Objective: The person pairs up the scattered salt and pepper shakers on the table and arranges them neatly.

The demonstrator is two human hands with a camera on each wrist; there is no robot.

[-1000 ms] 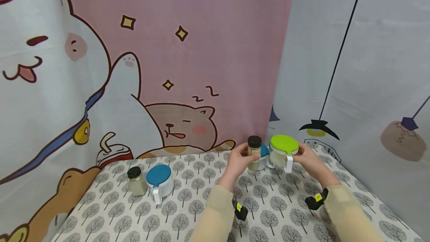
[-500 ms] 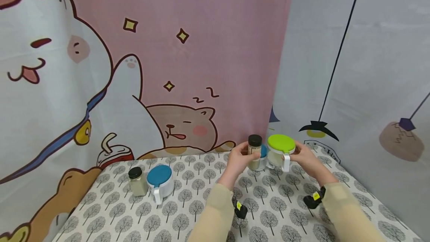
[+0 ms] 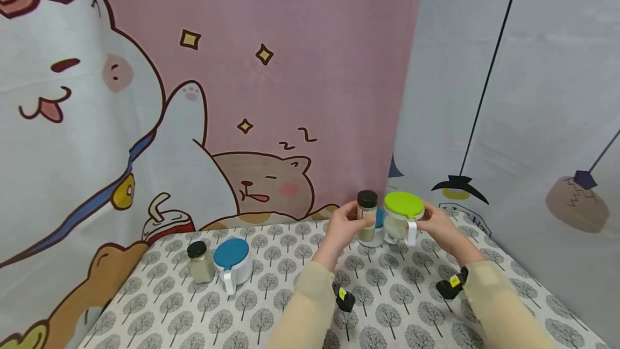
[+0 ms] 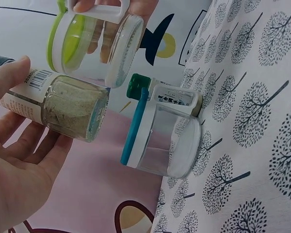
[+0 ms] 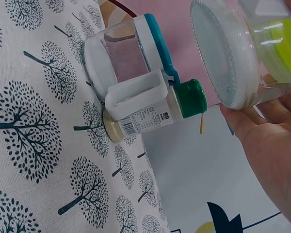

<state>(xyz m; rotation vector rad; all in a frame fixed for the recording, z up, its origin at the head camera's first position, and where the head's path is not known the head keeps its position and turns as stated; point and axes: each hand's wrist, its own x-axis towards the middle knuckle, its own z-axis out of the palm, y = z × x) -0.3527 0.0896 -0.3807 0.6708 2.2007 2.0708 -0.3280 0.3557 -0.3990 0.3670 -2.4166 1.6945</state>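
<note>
In the head view, my left hand (image 3: 342, 228) grips a glass spice jar (image 3: 366, 217) with a black lid and powder inside. The left wrist view has this spice jar tilted on its side, its label partly covered by the thumb. My right hand (image 3: 439, 226) holds a clear seasoning pot (image 3: 404, 208) with a lime-green lid and white handle; fingers wrap its side. Both held things are raised off the table, side by side. Below them stand a blue-lidded pot (image 4: 169, 141) and a green-capped shaker bottle (image 5: 189, 99), both on the cloth. The shaker is hidden in the head view.
On the table's left side stand another black-lidded spice jar (image 3: 201, 264) and a blue-lidded pot (image 3: 233, 262) with a white handle. A tree-print cloth (image 3: 261, 321) covers the table. Cartoon-printed curtains (image 3: 310, 69) hang behind and to the right.
My right hand has shifted slightly left with the green-lidded pot, closer to the spice jar. The spice jar in my left hand has risen a little. The things at left stay put.
</note>
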